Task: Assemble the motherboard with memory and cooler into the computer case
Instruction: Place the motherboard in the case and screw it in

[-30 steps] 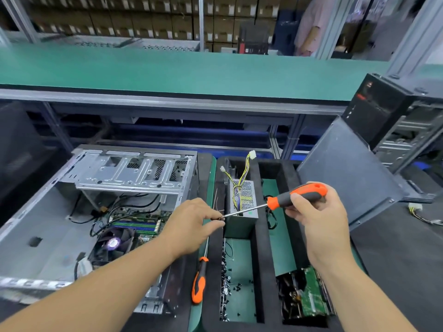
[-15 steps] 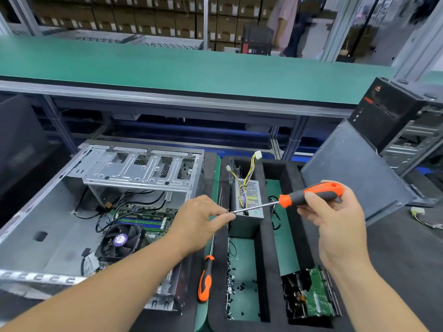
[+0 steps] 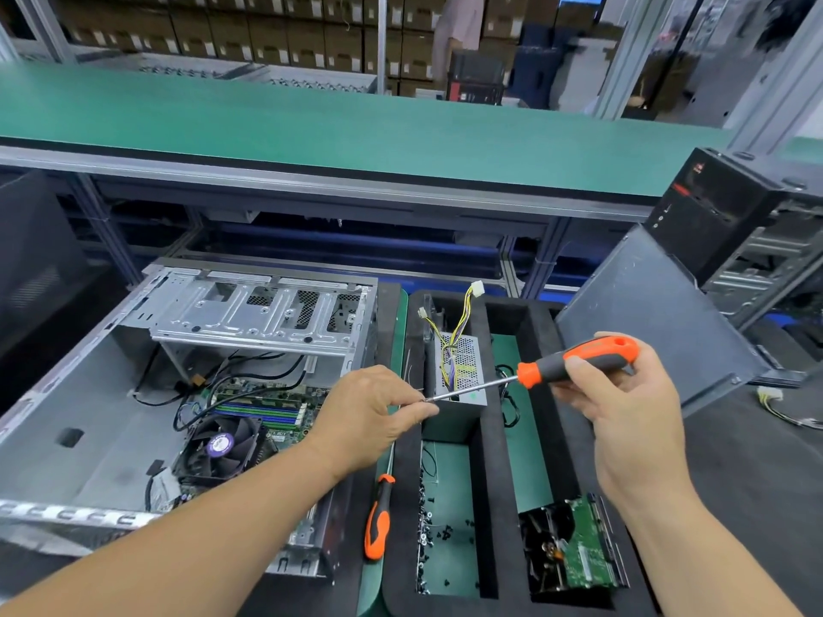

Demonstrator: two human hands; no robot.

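The left hand covers the tip of the orange-and-black-handled screwdriver, so whether a screw sits there cannot be told. Its forearm hides the near right corner of the open grey metal computer case and part of the green motherboard. The small black screws in the black foam tray are too tiny to count.

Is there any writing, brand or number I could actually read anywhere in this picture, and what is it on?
Nothing can be read for certain.
Purple round sticker on the black cooler fan: print too blurred.
Green motherboard in the grey metal computer case: white markings too small.
Black tower case with red badge: blurred.
Orange-and-black screwdriver, gripped by the right hand: embossed mark unreadable.
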